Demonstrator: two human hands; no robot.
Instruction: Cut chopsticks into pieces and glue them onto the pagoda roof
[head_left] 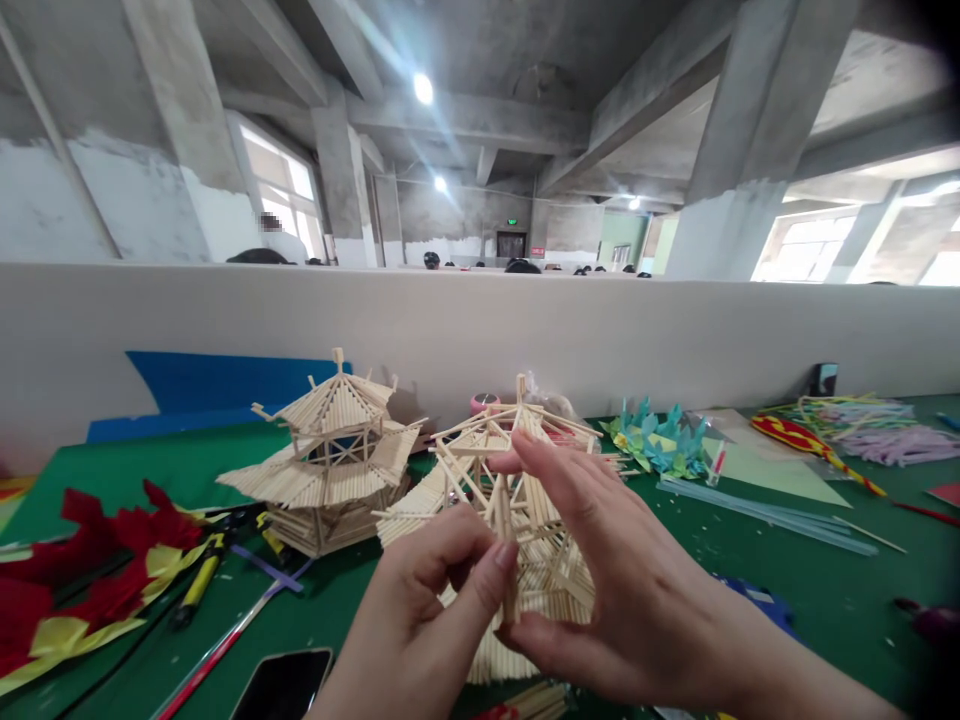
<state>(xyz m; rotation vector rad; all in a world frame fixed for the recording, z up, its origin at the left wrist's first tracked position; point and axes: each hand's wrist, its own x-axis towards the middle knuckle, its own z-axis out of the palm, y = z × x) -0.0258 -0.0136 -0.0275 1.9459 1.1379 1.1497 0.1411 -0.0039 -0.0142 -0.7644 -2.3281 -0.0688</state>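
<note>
My left hand is closed in a pinch around a few short wooden sticks, held upright in front of me. My right hand spans the same sticks, with the thumb at their lower end and the fingertips near the top. Just behind both hands stands a pagoda model made of thin wooden sticks, its roof an open frame in parts; my hands hide much of it. To the left is a second stick pagoda with tiered, filled-in roofs and a small post on top.
Red and yellow crepe paper, a yellow-black glue gun and a phone lie left. On the right are a teal paper crown, translucent glue sticks and coloured pipe cleaners. A white partition borders the green table.
</note>
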